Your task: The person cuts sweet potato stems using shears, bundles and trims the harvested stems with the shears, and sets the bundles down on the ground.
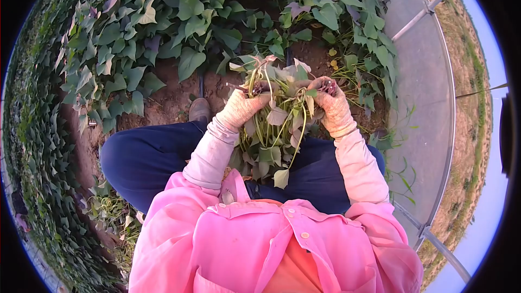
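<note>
A bunch of leafy vine cuttings (274, 125), probably sweet potato, hangs between my two hands over my lap. Its pale green stems and wilting leaves droop downward. My left hand (243, 106), in a soiled light glove, is closed round the bunch's left side, where cut stem ends poke out. On the right side, my right hand (332, 106), gloved the same way, has its fingers curled round dark reddish stem ends. The fingers of both hands are partly covered by stems and leaves.
Dense green vines (190, 11) grow in front and to the left. Bare brown soil (173, 84) shows near my shoe (199, 109). A grey sheet wall (420, 92) with metal poles (426, 13) runs along the right. Loose cuttings (111, 211) lie by my left knee.
</note>
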Available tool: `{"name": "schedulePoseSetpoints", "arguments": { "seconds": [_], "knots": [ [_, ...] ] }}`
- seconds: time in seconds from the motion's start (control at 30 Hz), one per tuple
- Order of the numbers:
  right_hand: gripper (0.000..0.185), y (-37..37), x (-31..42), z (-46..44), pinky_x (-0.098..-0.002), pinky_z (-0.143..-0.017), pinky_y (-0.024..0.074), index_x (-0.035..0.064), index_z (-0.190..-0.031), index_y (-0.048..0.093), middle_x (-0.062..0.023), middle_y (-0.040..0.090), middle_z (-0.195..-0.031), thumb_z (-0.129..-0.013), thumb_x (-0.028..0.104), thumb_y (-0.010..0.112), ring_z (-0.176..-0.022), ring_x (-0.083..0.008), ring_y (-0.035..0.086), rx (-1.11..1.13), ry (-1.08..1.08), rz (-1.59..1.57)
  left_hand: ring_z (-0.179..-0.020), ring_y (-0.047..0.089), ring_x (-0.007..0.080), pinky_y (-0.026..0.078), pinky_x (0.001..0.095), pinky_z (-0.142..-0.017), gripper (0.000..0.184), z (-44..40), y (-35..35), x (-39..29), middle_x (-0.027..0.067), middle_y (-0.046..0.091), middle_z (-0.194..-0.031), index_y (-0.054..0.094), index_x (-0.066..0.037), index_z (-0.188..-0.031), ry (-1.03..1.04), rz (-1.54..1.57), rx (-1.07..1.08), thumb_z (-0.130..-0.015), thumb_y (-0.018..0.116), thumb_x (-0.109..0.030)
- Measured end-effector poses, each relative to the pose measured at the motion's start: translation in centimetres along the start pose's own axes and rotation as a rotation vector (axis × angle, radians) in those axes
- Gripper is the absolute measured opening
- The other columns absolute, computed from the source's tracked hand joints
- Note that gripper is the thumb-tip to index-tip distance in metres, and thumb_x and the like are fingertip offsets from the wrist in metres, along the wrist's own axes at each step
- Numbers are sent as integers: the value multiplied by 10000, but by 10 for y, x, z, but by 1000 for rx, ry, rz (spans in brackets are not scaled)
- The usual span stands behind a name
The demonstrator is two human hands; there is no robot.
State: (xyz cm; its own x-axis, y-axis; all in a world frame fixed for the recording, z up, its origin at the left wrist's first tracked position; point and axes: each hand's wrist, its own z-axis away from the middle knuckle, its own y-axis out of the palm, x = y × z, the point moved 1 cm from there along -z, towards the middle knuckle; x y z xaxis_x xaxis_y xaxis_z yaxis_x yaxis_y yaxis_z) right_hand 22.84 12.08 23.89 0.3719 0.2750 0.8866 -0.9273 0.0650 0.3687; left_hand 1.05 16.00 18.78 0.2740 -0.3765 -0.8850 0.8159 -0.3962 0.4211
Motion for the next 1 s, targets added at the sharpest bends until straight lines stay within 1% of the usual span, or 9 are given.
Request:
{"name": "schedulePoseSetpoints", "arguments": {
  "seconds": [0.1,0.27,0.37,0.53,0.63,0.67,0.83,0.9,1.0],
  "knots": [
    [104,1,0,-3,-226,-730,480,45,-922,583,-79,668,-973,-830,52,632,-797,-111,598,56,-5,22,-963,588,137,476,294,-860,334,-2,-9,7,43,640,-1064,603,-43,-1135,-25,-15,43,-812,686,-68],
    [189,10,-12,-9,-208,-654,415,43,-982,592,28,554,-840,-801,47,646,-735,-52,490,113,23,450,-979,567,125,477,303,-855,494,-4,-10,30,16,600,-1121,544,-62,-1220,-48,104,135,-778,760,-109],
    [239,16,-15,-12,-223,-687,443,42,-1016,612,30,570,-865,-792,79,685,-775,-49,505,169,67,587,-854,559,106,482,281,-771,363,-1,-2,26,-13,578,-912,566,-61,-1032,-69,95,114,-731,768,-34],
    [319,15,-28,-15,-309,-721,475,-8,-1010,622,-99,662,-840,-778,201,688,-751,-137,571,216,110,735,-1063,569,160,461,312,-906,595,-6,4,34,57,596,-1195,497,-70,-1264,86,-70,237,-739,775,-65],
    [324,26,-25,-14,-310,-717,475,1,-1022,625,-105,660,-832,-774,200,687,-745,-143,577,246,95,866,-1067,562,165,449,329,-934,637,-9,-3,50,52,596,-1181,491,-66,-1269,91,-288,220,-715,804,-101],
    [349,28,-24,-13,-304,-712,473,6,-1046,625,-117,652,-823,-773,212,698,-745,-144,580,227,114,932,-1096,543,173,431,336,-956,670,-9,-5,55,50,586,-1194,477,-68,-1290,67,-147,241,-711,809,-131],
    [260,21,-21,-9,-254,-717,467,0,-1020,634,1,641,-899,-810,148,671,-769,-89,549,84,175,489,-1028,524,142,430,304,-918,672,5,-2,27,25,557,-1163,462,-70,-1310,-77,63,222,-715,775,-77],
    [266,4,-28,-15,-244,-734,456,10,-1031,613,-3,612,-892,-799,121,679,-783,-76,535,20,204,417,-999,520,137,438,302,-895,636,7,-8,25,17,560,-1112,480,-66,-1291,-185,-18,137,-721,761,-67],
    [259,6,-29,-14,-245,-774,453,20,-1049,610,-11,618,-948,-825,142,654,-834,-87,548,6,144,392,-1006,529,135,446,304,-886,558,3,-5,25,29,584,-1099,524,-61,-1240,-42,-29,132,-732,752,-86]
  ]
}}
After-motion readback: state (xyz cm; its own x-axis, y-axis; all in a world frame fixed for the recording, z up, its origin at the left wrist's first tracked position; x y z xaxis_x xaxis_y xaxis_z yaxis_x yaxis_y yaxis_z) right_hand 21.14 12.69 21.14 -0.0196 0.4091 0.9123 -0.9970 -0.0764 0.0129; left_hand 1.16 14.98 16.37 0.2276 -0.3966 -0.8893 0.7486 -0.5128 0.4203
